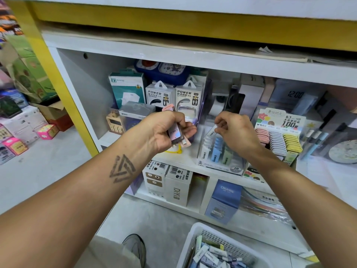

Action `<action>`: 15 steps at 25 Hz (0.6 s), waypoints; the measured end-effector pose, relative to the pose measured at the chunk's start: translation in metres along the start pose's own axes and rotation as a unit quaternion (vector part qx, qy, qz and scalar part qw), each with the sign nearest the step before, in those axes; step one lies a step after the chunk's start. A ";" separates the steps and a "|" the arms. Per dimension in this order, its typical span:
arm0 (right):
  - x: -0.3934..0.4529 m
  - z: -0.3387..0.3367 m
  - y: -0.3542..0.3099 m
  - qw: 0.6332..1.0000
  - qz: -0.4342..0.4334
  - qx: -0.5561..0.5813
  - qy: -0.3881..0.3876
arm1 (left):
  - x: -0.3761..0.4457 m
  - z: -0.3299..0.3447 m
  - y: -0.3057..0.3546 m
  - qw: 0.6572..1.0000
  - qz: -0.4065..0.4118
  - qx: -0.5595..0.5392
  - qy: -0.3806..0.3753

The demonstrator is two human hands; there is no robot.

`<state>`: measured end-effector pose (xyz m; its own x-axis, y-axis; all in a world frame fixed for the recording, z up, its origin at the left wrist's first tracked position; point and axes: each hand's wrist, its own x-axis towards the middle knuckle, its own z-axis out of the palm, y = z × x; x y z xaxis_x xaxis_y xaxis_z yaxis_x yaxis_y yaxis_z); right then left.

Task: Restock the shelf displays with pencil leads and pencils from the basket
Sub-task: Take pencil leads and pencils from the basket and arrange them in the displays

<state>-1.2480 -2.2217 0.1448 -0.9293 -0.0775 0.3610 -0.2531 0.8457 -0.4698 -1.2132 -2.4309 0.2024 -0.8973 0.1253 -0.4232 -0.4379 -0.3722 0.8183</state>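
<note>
- A white slatted basket [195, 246] is seen at the bottom centre-right of the frame, on the floor, with small pencil-lead cases [210, 254] in white, blue and pale green heaped inside it
- A grey shoe [135, 248] is seen just left of the basket, at the bottom centre
- Both forearms are stretched up from the lower corners toward the middle of the frame; a triangular tattoo [122, 168] is shown on the left one
- The left hand [164, 130], at centre, is curled round a small bundle of lead cases [174, 132]; the grip is clamped on them, a pink end sticking out above the fist and a pale end below
- The right hand [234, 130], just right of centre, is held over a clear display box [222, 151]; a single white lead case [212, 132] is pinched between thumb and fingertips, its lower part among the top of the white row
- Rows of white, blue and green cases are stood in that display box, which rests on the white shelf [183, 161]
- A second display [278, 136], to the right, is filled with pink, grey and yellow cases under a card marked 0.7 HB
- Two boxes marked POWER BANK [173, 95] are stood behind the hands, deeper in the shelf
- Stacked cartons [23, 128] are seen on the floor at far left
</note>
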 end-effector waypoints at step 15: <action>-0.004 0.007 -0.001 0.992 -0.072 -0.060 -0.080 | -0.002 0.004 -0.002 1.000 -0.007 0.010 -0.014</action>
<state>-1.2463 -2.2266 0.1382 -0.9189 -0.2774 0.2805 -0.3620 0.8757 -0.3197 -1.2105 -2.4269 0.2034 -0.8923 0.1568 -0.4233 -0.4510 -0.3516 0.8204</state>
